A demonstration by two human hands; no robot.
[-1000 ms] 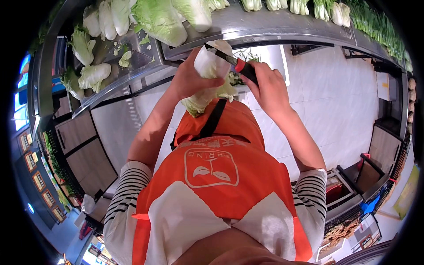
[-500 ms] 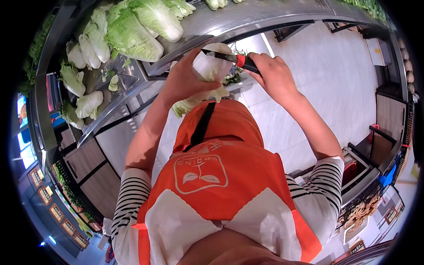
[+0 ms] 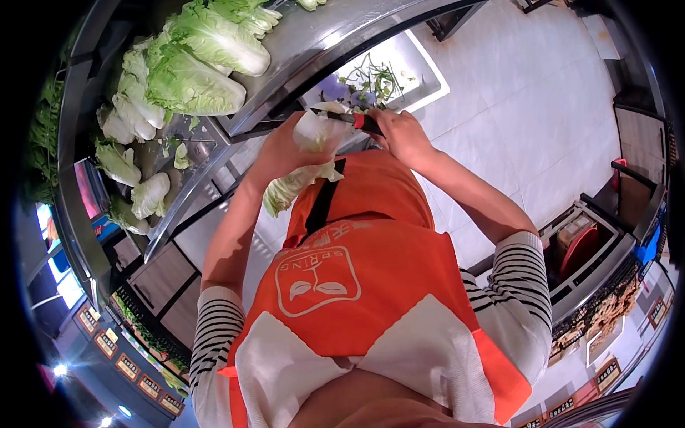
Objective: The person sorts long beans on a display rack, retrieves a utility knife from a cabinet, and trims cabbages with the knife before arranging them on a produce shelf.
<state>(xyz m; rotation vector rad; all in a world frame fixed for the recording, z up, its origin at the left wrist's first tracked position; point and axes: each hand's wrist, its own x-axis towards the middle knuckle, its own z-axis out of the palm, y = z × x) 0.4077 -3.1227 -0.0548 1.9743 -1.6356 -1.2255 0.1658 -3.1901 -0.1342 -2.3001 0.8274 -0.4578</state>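
My left hand (image 3: 280, 151) grips a napa cabbage (image 3: 312, 134) in front of the apron, its pale base facing up and away. A loose outer leaf (image 3: 294, 187) hangs below that hand. My right hand (image 3: 403, 137) is wrapped round the black and red handle of a knife (image 3: 367, 125). The knife's blade points left and lies across the cabbage's base end; how deep it sits in the cabbage I cannot make out. The fingertips of my left hand are partly hidden behind the cabbage.
Several napa cabbages (image 3: 196, 84) lie on the steel counter (image 3: 314, 44) at upper left, with small leaf scraps near its edge. A white bin (image 3: 437, 80) holding green trimmings stands on the floor beyond my hands. Cabinets (image 3: 165, 274) line the left side.
Both hands, with the cabbage and knife, have shifted left and slightly down in view. The knife now lies lower against the cabbage's base, and more of the white bin shows.
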